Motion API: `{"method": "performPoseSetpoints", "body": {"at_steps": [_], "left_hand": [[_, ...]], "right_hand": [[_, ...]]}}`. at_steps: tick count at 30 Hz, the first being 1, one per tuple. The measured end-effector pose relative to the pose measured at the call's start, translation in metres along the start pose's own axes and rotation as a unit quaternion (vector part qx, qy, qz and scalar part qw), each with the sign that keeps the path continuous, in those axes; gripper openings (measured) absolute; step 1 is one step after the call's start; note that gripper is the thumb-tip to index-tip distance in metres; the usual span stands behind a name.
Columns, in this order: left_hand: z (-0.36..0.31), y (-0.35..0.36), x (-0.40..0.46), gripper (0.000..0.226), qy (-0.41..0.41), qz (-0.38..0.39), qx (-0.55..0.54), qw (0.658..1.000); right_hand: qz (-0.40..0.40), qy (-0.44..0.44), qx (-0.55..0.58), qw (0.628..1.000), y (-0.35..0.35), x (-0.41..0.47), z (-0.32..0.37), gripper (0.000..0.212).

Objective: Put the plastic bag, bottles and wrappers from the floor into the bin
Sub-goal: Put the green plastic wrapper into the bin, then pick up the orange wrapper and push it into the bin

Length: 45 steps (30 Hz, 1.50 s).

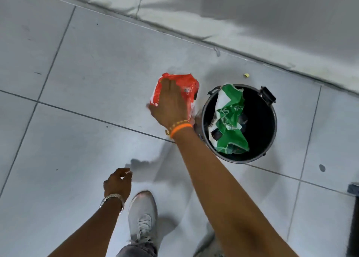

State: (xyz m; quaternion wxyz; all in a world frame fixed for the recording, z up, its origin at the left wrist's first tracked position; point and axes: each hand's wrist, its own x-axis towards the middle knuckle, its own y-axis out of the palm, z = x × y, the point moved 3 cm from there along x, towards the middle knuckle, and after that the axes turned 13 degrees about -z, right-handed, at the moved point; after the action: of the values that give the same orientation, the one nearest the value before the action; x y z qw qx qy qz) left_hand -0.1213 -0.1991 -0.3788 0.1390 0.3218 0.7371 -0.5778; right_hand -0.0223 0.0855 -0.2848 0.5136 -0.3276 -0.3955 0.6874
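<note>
While spread flat on the red wrapper (191, 89) just left of the bin (270, 124), right hand (171, 105); green plastic bag (230, 121) inside it; left hand (118, 183) loosely curled, empty.

The right hand (171, 103) grips a red wrapper (189, 88) just left of the black bin (269, 138), which holds a green-and-white plastic bag (229, 124). The left hand (117, 183) hangs loosely curled, apparently empty.

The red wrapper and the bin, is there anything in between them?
No. In the head view, only a thin strip of bare floor tile separates the red wrapper, under the right hand, from the bin.
</note>
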Motion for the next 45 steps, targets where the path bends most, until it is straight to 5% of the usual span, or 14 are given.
{"method": "performPoseSetpoints", "body": {"at_steps": [2, 3, 6, 10, 13, 15, 17, 20, 24, 28, 31, 37, 45], "left_hand": [[-0.012, 0.006, 0.015, 0.021, 0.014, 0.031, -0.017, 0.999], [-0.021, 0.008, 0.020, 0.022, 0.026, 0.042, -0.025, 0.998], [-0.048, 0.013, 0.046, 0.020, 0.056, 0.046, -0.045, 0.996], [-0.078, 0.001, 0.061, 0.019, 0.073, 0.030, -0.063, 0.995], [-0.091, -0.007, 0.052, 0.019, 0.075, 0.020, -0.058, 0.995], [-0.098, -0.007, 0.037, 0.019, 0.082, 0.029, -0.044, 0.995], [-0.103, -0.005, 0.020, 0.021, 0.081, 0.043, -0.028, 0.995], [-0.113, 0.002, -0.004, 0.023, 0.058, 0.060, -0.021, 0.996], [-0.124, 0.021, -0.026, 0.020, 0.077, 0.078, -0.009, 0.994], [-0.125, 0.042, -0.034, 0.015, 0.098, 0.081, -0.010, 0.992], [-0.118, 0.057, -0.037, 0.014, 0.101, 0.076, -0.013, 0.992], [-0.096, 0.060, -0.041, 0.013, 0.096, 0.078, 0.020, 0.992], [-0.149, -0.007, -0.090, 0.024, 0.121, 0.016, -0.054, 0.991]], "right_hand": [[0.118, 0.049, -0.111, 0.986, 0.057, 0.011, -0.013, 0.114], [0.145, 0.050, -0.162, 0.975, 0.076, 0.011, -0.024, 0.113], [0.104, -0.002, -0.204, 0.973, 0.091, 0.016, -0.033, 0.053], [-0.145, -0.023, -0.026, 0.989, -0.003, 0.013, 0.008, 0.019], [-0.374, -0.079, 0.016, 0.924, -0.131, -0.023, 0.024, 0.011], [-0.422, -0.069, -0.037, 0.903, -0.199, -0.054, 0.011, 0.023], [-0.377, -0.019, -0.121, 0.918, -0.211, -0.074, -0.022, 0.019], [-0.096, 0.074, -0.212, 0.970, -0.152, -0.075, -0.095, 0.038], [0.156, 0.193, -0.089, 0.965, -0.082, -0.067, -0.166, 0.069], [0.170, 0.282, -0.018, 0.944, -0.063, -0.042, -0.191, 0.067], [0.191, 0.349, 0.032, 0.917, -0.050, -0.034, -0.222, 0.093], [0.199, 0.366, 0.088, 0.905, -0.038, -0.030, -0.241, 0.107], [0.059, 0.263, 0.071, 0.960, -0.136, -0.053, -0.186, 0.091]]}}
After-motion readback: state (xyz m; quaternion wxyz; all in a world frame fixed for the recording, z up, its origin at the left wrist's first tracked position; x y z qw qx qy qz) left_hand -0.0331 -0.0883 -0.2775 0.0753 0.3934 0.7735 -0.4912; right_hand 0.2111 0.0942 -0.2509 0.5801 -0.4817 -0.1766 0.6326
